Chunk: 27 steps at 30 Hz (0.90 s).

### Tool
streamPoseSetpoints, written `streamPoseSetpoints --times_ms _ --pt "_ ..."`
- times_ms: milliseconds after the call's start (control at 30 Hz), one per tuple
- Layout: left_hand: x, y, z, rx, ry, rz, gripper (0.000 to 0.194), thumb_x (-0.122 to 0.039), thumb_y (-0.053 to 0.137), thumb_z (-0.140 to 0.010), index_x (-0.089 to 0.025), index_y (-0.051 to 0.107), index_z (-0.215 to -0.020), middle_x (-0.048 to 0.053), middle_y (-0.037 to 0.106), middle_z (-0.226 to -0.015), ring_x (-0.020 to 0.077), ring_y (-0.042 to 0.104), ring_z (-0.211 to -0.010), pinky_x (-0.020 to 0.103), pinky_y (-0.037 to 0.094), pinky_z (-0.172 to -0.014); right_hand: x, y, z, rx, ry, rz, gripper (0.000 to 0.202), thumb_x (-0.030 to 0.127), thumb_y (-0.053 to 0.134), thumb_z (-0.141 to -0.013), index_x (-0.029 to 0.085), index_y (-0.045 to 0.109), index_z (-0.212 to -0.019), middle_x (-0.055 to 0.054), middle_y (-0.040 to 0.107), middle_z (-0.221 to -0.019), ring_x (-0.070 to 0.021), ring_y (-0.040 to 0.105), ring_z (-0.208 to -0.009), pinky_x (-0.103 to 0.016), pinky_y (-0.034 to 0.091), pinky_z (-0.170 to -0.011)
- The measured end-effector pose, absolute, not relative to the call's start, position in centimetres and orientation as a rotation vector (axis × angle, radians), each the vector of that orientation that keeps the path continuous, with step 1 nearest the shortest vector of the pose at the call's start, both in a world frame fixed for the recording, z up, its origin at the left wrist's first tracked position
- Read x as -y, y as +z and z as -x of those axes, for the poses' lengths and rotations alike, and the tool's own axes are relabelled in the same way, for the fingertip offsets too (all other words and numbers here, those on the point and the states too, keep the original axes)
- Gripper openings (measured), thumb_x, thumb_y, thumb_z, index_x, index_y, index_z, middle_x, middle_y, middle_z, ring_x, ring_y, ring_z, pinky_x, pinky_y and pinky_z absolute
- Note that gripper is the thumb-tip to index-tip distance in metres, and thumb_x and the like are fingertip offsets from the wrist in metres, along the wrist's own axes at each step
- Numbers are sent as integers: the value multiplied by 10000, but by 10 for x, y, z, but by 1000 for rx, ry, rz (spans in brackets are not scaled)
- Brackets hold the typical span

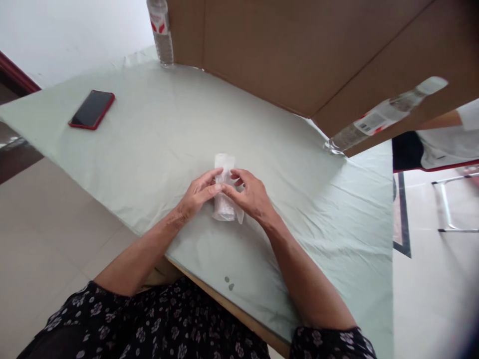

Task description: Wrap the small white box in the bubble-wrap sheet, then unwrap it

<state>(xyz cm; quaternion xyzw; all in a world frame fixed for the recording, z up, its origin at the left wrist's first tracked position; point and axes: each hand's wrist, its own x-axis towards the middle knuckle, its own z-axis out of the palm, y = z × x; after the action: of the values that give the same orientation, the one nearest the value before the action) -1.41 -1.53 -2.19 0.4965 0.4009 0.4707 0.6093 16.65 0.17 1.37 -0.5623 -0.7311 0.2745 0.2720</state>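
A small white oblong package (225, 208), wrapped in clear film that looks like bubble wrap, lies on the cloth-covered table in front of me. My left hand (200, 192) grips it from the left, its thumb across the top. From the right, my right hand (251, 193) holds the same package with curled fingers, and the two thumbs meet over its middle. A loose flap of the wrap sticks out at the lower right. What is inside the wrap cannot be made out.
A red-cased phone (92, 109) lies at the left on the pale green tablecloth (149, 134). A large cardboard panel (258, 50) stands at the back, with a plastic bottle (162, 37) at its left end and another bottle (381, 119) at its right. Part of a person (445, 137) shows at far right.
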Motion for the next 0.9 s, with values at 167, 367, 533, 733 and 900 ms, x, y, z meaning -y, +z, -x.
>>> streamPoseSetpoints --times_ms 167,367,533,733,900 --pt "15 -25 14 -805 1134 -1187 681 -571 671 -855 -173 592 -1401 126 615 -1427 314 546 -1346 406 441 -1107 -6 7 -162 1912 690 1512 303 466 633 -851 209 688 -1000 -66 755 -983 -224 675 -835 -368 483 -783" --pt "14 -21 14 -842 1167 -1159 693 -603 680 -816 -153 634 -1341 146 675 -1333 328 595 -1281 431 455 -1074 -15 -4 -177 1606 862 1428 227 350 531 -880 214 663 -756 8 645 -687 -160 564 -662 -306 433 -677" --pt "9 -21 16 -969 1231 -1163 652 -545 689 -791 -151 631 -1306 138 700 -1247 289 622 -1195 395 486 -1005 -23 -9 -189 1274 1065 1360 234 375 566 -842 210 645 -696 6 627 -646 -143 534 -609 -284 422 -604" --pt "13 -18 14 -1411 1282 -1564 535 -439 717 -774 -181 641 -1237 109 639 -1187 210 614 -986 323 492 -799 -27 -17 -191 1176 1137 1364 255 435 591 -819 211 654 -715 5 615 -632 -130 493 -546 -281 415 -543" --pt "17 -13 9 -1439 1239 -1729 402 -437 723 -757 -179 684 -1063 52 633 -951 152 565 -775 290 483 -736 -25 -12 -188 1293 1151 1239 290 489 620 -844 217 657 -749 -6 663 -711 -152 581 -660 -307 488 -688"
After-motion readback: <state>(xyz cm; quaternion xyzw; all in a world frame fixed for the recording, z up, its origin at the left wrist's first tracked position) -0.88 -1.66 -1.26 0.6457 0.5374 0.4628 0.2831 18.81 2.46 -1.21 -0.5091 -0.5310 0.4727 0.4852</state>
